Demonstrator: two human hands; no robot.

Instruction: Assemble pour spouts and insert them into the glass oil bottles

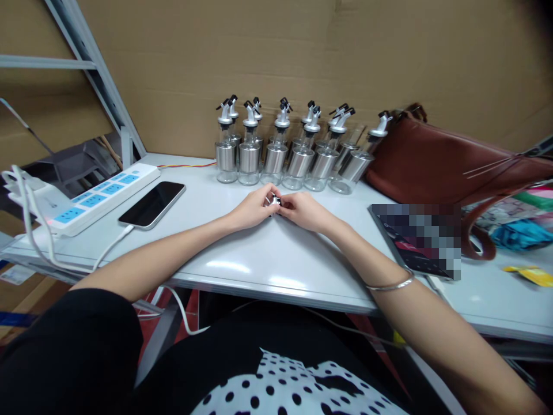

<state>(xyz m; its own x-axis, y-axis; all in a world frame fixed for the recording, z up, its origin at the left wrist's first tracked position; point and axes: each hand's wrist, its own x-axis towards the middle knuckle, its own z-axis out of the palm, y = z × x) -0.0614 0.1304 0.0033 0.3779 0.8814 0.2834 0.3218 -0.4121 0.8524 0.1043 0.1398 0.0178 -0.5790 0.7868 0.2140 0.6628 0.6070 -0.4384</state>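
Note:
Over the middle of the white table, my left hand (254,208) is closed around a small silver-and-black pourer spout (275,200), like those on the bottles. My right hand (301,210) meets it from the other side, with thumb and fingers pinched at the spout's black end. Fingers hide most of the spout. Just beyond the hands stand several glass bottles (275,158) with steel sleeves, in two rows, most topped with silver pourers with black levers. The rightmost front bottle (352,167) looks tilted in this wide view.
On the left lie a white power strip (103,199) and a phone (153,204) on a charging cable. To the right are a tablet (395,230), a brown leather bag (440,155) and a yellow packet (531,275). Cardboard (181,69) walls off the table's back.

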